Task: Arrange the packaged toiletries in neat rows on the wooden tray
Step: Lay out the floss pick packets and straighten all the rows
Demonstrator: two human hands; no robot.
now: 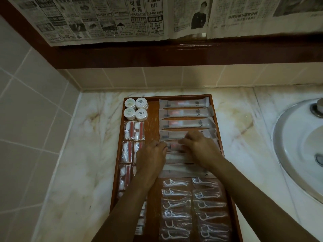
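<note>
where hands (152,154) meet, packets (185,112) in tray (152,109)

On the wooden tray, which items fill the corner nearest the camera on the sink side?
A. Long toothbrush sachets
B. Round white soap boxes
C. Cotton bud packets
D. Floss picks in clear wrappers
D: floss picks lie in two columns at the near right of the wooden tray.

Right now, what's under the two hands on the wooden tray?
Both the left hand and right hand pinch one long toothbrush packet in the tray's right column. More such packets lie beneath the wrists; their covered parts cannot be seen.
</note>
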